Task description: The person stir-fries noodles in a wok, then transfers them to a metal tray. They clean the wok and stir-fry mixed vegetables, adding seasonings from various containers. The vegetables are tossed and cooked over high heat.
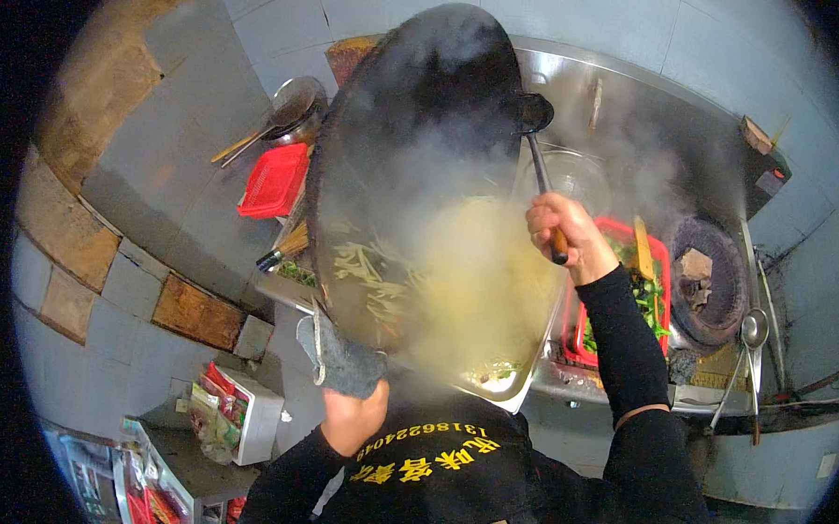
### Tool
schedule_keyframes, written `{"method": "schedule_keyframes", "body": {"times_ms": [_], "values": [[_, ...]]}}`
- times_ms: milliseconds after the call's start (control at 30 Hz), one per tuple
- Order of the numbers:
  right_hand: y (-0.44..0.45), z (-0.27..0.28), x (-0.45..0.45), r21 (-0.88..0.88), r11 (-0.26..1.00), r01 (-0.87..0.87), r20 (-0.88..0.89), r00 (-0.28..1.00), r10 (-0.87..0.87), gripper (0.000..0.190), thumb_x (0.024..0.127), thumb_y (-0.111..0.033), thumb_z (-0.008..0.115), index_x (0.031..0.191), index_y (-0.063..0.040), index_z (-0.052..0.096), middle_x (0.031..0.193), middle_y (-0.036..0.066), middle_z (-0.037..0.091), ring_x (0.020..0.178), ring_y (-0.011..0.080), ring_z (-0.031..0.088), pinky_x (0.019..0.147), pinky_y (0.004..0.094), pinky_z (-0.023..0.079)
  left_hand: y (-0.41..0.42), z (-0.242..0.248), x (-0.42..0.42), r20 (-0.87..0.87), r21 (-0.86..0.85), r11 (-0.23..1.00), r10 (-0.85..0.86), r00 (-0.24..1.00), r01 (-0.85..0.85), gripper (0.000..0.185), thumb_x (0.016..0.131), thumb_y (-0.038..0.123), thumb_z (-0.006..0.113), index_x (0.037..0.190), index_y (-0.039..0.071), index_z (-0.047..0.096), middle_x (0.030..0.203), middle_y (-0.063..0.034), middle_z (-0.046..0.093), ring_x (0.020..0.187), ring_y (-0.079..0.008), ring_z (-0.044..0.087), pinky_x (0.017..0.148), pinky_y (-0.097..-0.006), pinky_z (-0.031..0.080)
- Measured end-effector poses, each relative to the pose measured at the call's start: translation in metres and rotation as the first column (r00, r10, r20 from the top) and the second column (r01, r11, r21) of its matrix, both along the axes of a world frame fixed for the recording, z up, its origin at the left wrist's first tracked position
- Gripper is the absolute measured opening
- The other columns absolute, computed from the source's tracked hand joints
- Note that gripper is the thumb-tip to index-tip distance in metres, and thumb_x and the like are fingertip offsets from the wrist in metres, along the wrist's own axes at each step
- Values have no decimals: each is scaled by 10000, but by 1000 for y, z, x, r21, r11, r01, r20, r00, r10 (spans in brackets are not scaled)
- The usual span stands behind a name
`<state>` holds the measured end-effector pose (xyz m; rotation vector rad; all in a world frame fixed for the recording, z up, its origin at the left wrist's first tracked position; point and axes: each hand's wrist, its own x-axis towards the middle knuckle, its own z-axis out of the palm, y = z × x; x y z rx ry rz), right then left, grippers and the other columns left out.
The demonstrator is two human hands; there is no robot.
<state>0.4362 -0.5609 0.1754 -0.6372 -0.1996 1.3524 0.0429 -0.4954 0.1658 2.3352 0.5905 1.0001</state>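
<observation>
A large dark wok is steeply tilted in front of me. Its near left rim is gripped by my left hand through a folded grey cloth. Pale shredded food lies in the lower part of the wok. My right hand is closed around the wooden-ended handle of a ladle, whose bowl is at the wok's right edge; I cannot tell whether they touch. Below the wok's right side is a rectangular metal tray with food and liquid in it. Thick steam hides much of the tray and the food.
To the right stand a red basket of green vegetables and a round burner. A metal ladle lies beyond them. At left are a red plastic basket, a brush and a pot.
</observation>
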Motion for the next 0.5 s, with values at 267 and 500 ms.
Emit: {"method": "schedule_keyframes", "body": {"times_ms": [267, 500], "values": [[-13, -8, 11, -7, 999, -35, -139, 990, 33, 268, 948, -147, 502, 693, -162, 421, 571, -100, 403, 454, 16, 417, 418, 187, 419, -35, 6, -4, -166, 160, 987, 32, 986, -5, 215, 768, 24, 642, 981, 37, 669, 905, -158, 650, 861, -382, 607, 819, -441, 480], [-25, -17, 12, 147, 987, -70, -238, 966, 104, 282, 947, -154, 505, 679, -157, 417, 564, -72, 409, 454, 53, 417, 445, 209, 413, -53, 12, -2, -246, 156, 985, 113, 963, -75, 253, 756, 20, 634, 1006, 17, 671, 965, -177, 658, 884, -380, 608, 818, -434, 478]]}}
